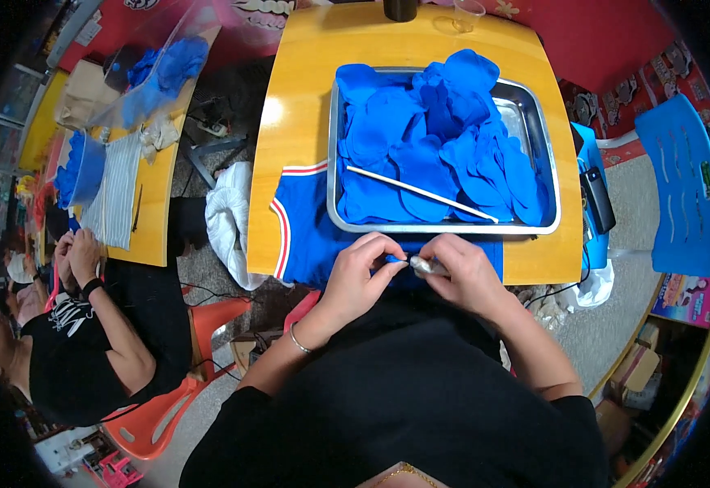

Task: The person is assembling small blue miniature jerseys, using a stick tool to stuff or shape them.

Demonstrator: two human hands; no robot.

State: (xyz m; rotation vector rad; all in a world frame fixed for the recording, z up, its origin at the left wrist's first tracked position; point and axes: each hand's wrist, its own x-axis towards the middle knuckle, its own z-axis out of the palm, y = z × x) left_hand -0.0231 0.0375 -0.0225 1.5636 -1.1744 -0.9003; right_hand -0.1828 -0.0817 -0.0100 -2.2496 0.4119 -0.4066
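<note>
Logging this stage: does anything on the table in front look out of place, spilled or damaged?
Mildly odd: blue pieces heap past the far rim of the metal tray, a pale stick lying aslant on them. The tray seems to sit partly on a blue garment, an odd base. No spill or damage shows.

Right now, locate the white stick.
In the head view, the white stick slants across the blue pieces in the near half of the metal tray, beyond the left hand, its left end near the tray's left side.

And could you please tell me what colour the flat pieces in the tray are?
The flat pieces are bright blue, shown best in the head view.
</note>
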